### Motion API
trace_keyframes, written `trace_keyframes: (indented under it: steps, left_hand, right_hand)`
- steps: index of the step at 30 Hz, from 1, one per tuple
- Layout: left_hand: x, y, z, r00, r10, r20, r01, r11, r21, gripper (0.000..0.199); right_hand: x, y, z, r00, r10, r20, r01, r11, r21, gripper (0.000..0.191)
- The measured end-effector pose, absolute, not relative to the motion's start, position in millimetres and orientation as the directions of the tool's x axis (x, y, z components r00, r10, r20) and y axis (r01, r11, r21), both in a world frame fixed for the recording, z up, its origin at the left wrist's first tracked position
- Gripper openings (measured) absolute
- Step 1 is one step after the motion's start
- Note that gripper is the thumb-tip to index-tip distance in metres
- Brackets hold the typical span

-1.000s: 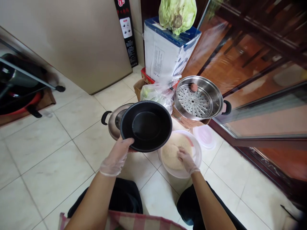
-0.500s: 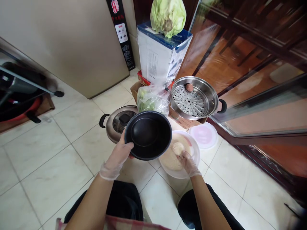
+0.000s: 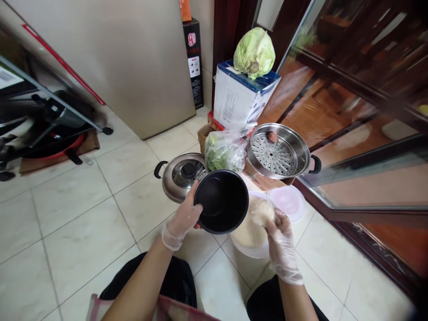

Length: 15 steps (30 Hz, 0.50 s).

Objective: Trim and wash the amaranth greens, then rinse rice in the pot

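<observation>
One view only: head-worn camera, looking forward and down from above the forearms. Wide, close framing: left hand (image 3: pixel 180 220) and right hand (image 3: pixel 281 243) near, low centre, around the pot (image 3: pixel 222 200). Floor (image 3: pixel 76 227) fills the lower frame; glass door (image 3: pixel 351 147) runs along the right.

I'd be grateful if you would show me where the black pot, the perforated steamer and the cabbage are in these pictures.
black pot (image 3: pixel 221 201): head view, on its inside.
perforated steamer (image 3: pixel 276 154): head view, on its perforated base.
cabbage (image 3: pixel 254 53): head view, on its outer leaves.
</observation>
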<state>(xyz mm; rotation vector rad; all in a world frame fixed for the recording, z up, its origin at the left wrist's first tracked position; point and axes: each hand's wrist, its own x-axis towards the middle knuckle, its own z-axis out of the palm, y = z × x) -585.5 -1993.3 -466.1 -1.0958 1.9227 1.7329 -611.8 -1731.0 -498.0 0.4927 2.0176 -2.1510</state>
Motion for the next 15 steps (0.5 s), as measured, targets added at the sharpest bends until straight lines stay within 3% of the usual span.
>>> trace_keyframes:
  steps: [2, 4, 6, 8, 10, 12, 15]
  left_hand:
    - [-583.7, -1991.6, -463.4, -0.66, -0.317, -0.681, -0.71, -0.033, 0.703, 0.094]
    - [-582.1, -1990.0, -460.4, -0.664, -0.306, -0.682, -0.708, -0.037, 0.705, 0.094]
    - [-580.7, -1989.3, -458.5, -0.663, -0.29, -0.69, -0.708, -0.056, 0.704, 0.094]
    - [-579.2, -1989.8, -458.4, -0.658, -0.279, -0.699, -0.71, -0.078, 0.7, 0.095]
    - [-577.2, -1991.3, -459.9, -0.658, -0.271, -0.703, -0.708, -0.097, 0.7, 0.095]
    - [-575.2, -1993.3, -461.9, -0.658, -0.258, -0.708, -0.706, -0.117, 0.699, 0.095]
    - [-573.6, -1996.3, -463.9, -0.651, -0.231, -0.723, -0.714, -0.137, 0.687, 0.096]
  right_hand:
    - [-609.6, -1754.9, -488.0, -0.988, 0.089, -0.125, 0.137, 0.141, -0.981, 0.046]
    - [-608.8, -1775.0, -488.9, -0.993, -0.006, 0.119, -0.112, 0.383, -0.917, 0.049]
    - [-610.4, -1789.3, -496.1, -0.916, -0.184, 0.356, -0.397, 0.535, -0.745, 0.049]
    - [-614.0, -1798.0, -503.8, -0.778, -0.362, 0.513, -0.622, 0.561, -0.547, 0.046]
    - [-618.4, -1801.6, -507.4, -0.661, -0.471, 0.585, -0.74, 0.538, -0.404, 0.046]
    - [-621.9, -1799.5, -505.9, -0.609, -0.509, 0.608, -0.781, 0.515, -0.352, 0.048]
    - [-623.4, -1782.2, -502.9, -0.696, -0.412, 0.588, -0.704, 0.549, -0.449, 0.052]
